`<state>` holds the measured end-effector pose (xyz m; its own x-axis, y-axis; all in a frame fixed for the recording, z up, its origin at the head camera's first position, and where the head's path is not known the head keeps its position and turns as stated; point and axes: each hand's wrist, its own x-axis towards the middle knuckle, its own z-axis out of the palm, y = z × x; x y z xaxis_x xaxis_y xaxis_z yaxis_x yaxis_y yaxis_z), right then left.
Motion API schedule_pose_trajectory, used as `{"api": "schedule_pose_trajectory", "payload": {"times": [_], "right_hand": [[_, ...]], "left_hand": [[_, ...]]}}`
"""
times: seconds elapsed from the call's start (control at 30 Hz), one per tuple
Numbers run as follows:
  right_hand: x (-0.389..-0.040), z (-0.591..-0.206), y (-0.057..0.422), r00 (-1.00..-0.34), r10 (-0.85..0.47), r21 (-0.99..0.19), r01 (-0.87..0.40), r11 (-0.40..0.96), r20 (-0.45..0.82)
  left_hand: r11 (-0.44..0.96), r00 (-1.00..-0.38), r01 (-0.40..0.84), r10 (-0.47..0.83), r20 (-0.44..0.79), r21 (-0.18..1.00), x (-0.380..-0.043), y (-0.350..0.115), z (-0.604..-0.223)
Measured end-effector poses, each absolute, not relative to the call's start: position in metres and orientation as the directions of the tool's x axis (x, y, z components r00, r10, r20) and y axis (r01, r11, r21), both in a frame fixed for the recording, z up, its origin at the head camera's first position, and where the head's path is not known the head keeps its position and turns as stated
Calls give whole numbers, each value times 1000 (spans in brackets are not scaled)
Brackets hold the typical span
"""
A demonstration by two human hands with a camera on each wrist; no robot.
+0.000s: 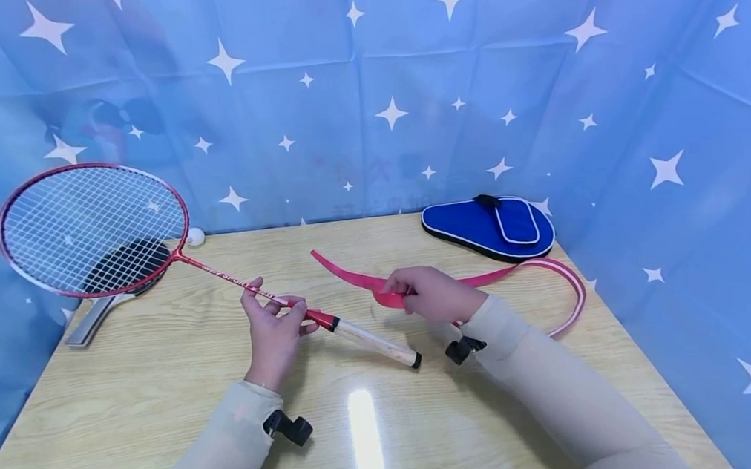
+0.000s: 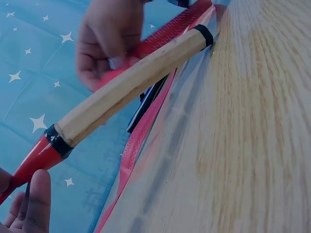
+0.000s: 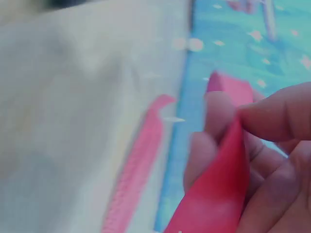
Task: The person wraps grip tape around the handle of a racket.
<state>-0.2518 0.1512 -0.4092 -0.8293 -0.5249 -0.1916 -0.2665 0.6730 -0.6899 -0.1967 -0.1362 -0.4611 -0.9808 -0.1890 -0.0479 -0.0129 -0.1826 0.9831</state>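
Observation:
A badminton racket (image 1: 377, 343) slants over the table, its head up at the left and its bare wooden handle down to the right. My left hand (image 1: 274, 342) holds it by the shaft and red cone just above the handle. In the left wrist view the handle (image 2: 131, 87) shows bare wood between two black bands. My right hand (image 1: 439, 294) pinches a pinkish-red perforated grip tape (image 1: 347, 273) between thumb and fingers, beyond the handle. One loose end of the tape (image 3: 138, 174) reaches left on the table; the rest loops round to the right.
A table tennis paddle (image 1: 91, 323) lies at the left, partly behind the racket's strings, with a white ball (image 1: 195, 237) near it. At the back right lies a blue paddle case (image 1: 464, 221). A starry blue curtain (image 1: 338, 118) hangs behind the table.

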Motion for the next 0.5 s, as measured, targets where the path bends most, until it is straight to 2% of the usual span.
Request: {"api": "schedule_pose_trajectory", "payload": {"times": [0.2, 0.5], "right_hand": [[-259, -390, 150, -809, -577, -821, -249, 514, -116], [-256, -374, 134, -787, -613, -894, -228, 386, -65]], "left_hand": [[-180, -984, 31, -179, -2, 983, -199, -137, -463], [-162, -989, 40, -149, 16, 986, -201, -139, -466]]}}
